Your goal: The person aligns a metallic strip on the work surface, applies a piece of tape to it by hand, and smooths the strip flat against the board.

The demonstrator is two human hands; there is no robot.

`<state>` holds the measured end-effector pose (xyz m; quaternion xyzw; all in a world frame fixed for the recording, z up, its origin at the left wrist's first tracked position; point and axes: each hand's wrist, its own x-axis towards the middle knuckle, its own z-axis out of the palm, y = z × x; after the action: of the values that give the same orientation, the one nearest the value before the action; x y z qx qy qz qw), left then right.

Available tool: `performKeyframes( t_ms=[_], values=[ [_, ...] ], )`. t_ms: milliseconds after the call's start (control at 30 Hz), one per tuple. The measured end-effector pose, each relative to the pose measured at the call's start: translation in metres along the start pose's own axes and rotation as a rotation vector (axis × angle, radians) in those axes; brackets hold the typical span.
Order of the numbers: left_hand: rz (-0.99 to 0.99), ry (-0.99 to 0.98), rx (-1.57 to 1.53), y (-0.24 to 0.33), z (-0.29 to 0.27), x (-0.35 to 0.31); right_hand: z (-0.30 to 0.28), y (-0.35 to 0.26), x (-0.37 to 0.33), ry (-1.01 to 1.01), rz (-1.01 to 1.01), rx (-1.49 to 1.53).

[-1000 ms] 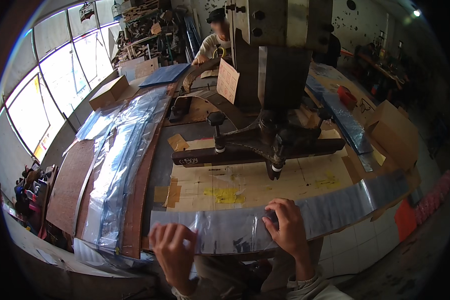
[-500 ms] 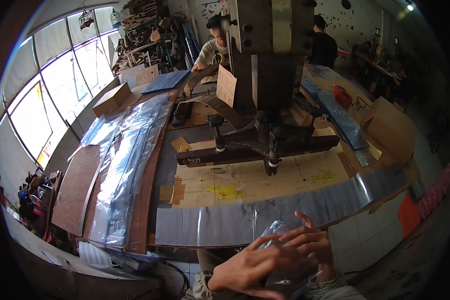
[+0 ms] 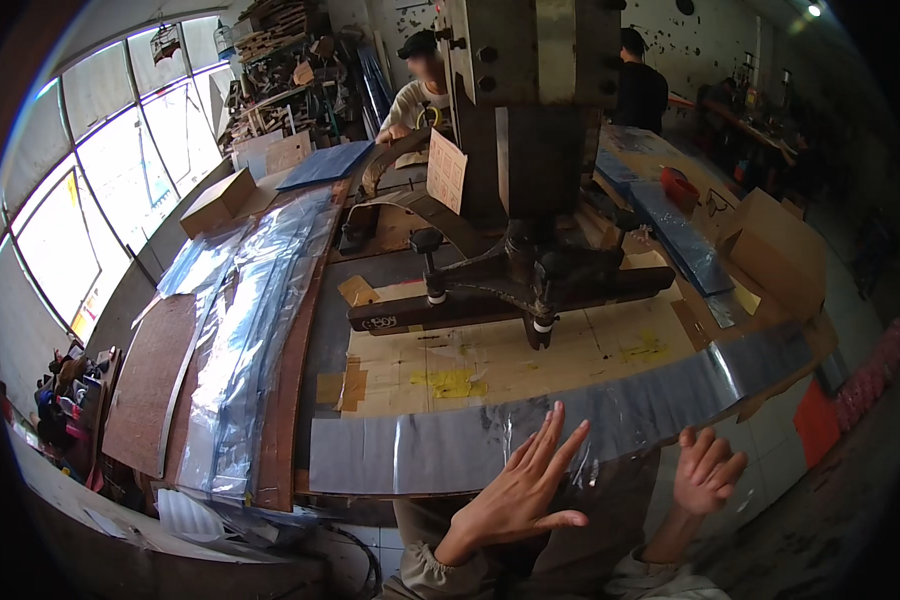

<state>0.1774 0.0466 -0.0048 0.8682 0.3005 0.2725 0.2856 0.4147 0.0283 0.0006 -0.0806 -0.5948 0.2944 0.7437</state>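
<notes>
My left hand (image 3: 522, 492) is open over the near edge of the table, fingers stretched and thumb apart, beside a grey-blue plastic strip (image 3: 450, 450) laid along that edge. Farther right, my right hand (image 3: 708, 472) is raised past the edge with its fingers curled in. Clear plastic film (image 3: 588, 468) shows as faint glints between the hands, and more glints lie near the right fingers, which seem to pinch it. Its outline is hard to make out. Beyond the strip lies a pale wooden board (image 3: 530, 385) with yellow tape patches.
A dark press (image 3: 540, 160) with a long bar (image 3: 510, 305) stands over the board. Shiny plastic sheets (image 3: 255, 340) cover the left side. An opened cardboard box (image 3: 775, 255) and a red bowl (image 3: 679, 188) are at right. One person (image 3: 417, 100) works behind the press; another (image 3: 642, 85) stands farther back.
My hands were close together over crumpled clear film; now they are apart. The right hand has moved to the right, and the left hand's fingers have straightened.
</notes>
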Motion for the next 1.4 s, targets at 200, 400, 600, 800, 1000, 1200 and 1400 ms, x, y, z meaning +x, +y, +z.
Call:
performKeyframes(
  t_ms=[200,400,600,800,1000,1200,1400],
  values=[
    [0.052,0.0,0.098,0.014,0.017,0.02,-0.034,-0.012,-0.004,0.182,-0.04,0.133],
    [0.128,0.077,0.18,0.023,0.051,0.026,-0.034,-0.02,-0.005,0.253,-0.036,0.065],
    [0.228,-0.044,0.367,0.014,0.061,0.023,-0.027,-0.016,0.007,0.179,-0.04,-0.074],
    [-0.022,-0.566,0.297,0.031,0.035,0.028,0.009,0.017,0.039,0.061,0.744,-0.657],
    [0.263,0.002,0.22,0.002,0.073,0.014,-0.005,0.029,0.021,0.125,0.991,-0.892],
    [0.256,-0.033,0.278,0.007,0.062,0.01,-0.001,0.027,0.019,0.16,0.977,-0.842],
    [0.077,0.125,0.342,0.002,-0.025,-0.014,-0.004,0.032,0.019,0.164,0.997,-0.878]
  ],
)
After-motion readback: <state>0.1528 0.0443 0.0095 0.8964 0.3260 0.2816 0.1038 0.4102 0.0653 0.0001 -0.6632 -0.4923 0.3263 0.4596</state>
